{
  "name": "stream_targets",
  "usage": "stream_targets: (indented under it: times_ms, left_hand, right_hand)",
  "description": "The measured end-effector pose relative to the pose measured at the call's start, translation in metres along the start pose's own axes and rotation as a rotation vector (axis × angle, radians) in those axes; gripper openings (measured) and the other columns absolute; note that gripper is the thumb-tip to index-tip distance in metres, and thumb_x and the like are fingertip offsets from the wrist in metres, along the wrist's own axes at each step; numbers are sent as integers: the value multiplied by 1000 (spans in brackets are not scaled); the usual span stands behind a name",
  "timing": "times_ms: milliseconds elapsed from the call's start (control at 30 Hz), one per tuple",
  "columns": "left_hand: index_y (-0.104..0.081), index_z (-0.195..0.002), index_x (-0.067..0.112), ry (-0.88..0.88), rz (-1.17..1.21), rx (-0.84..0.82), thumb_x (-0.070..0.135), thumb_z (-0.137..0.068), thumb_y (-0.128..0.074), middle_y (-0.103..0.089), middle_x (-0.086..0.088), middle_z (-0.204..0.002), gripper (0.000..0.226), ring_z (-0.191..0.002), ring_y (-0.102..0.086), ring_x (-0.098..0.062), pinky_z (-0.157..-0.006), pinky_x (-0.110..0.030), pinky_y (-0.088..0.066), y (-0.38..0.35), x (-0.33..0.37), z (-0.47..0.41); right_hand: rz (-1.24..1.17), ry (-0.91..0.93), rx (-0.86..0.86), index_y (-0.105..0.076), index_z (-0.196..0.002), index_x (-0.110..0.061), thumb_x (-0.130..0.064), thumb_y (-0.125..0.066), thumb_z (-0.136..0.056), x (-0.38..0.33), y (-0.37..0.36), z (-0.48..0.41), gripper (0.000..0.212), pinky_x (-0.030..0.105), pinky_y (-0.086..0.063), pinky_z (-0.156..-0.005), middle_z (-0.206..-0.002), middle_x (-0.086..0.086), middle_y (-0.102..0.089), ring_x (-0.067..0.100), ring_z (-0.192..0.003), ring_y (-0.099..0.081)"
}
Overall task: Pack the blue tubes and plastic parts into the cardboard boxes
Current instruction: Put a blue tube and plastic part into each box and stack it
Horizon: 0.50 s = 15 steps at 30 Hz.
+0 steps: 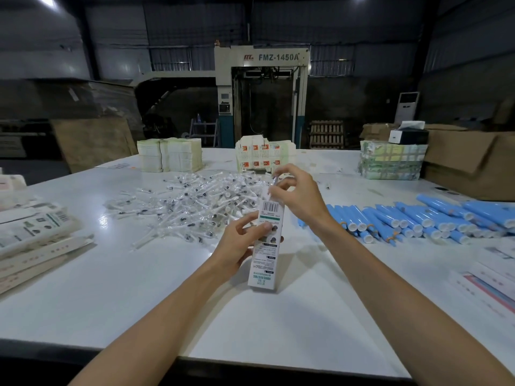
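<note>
My left hand grips a slim white printed cardboard box, held upright over the white table. Above the box's open top end, my right hand pinches a small clear plastic part at its fingertips. Behind the box spreads a heap of clear plastic parts in wrappers. To the right lie several blue tubes with white caps, in loose rows.
Flat and filled white boxes are stacked at the left edge. Bundles of folded cartons stand along the far side. Large brown cardboard boxes sit at the far right. Printed sheets lie near right.
</note>
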<state>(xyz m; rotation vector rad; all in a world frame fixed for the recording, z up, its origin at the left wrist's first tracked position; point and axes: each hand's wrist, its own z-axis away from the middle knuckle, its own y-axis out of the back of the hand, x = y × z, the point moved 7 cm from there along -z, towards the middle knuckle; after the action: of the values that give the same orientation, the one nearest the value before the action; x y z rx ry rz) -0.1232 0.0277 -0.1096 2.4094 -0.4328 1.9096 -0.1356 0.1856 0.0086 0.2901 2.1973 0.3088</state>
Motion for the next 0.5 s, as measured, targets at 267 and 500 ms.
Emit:
stream_targets:
  times_ms: [267, 500]
  left_hand:
    - [-73, -133, 21, 4, 6, 26, 29, -91, -86, -77, -23, -121, 44, -113, -74, -47, -107, -70, -51, 0, -1, -1]
    - [-72, -133, 27, -2, 9, 27, 36, -92, -86, -77, -18, -125, 44, -117, -73, -45, -100, -66, -55, 2, -2, -2]
  right_hand:
    - [212, 11, -203, -77, -89, -24, -32, -69, -98, 5, -7, 7, 14, 23, -47, -77, -95, -10, -69, 0, -92, -62]
    - [6, 23, 108, -61, -132, -25, -26, -64, -103, 31, 4, 36, 29, 21, -45, -88, -122, -4, -57, 6, -111, -57]
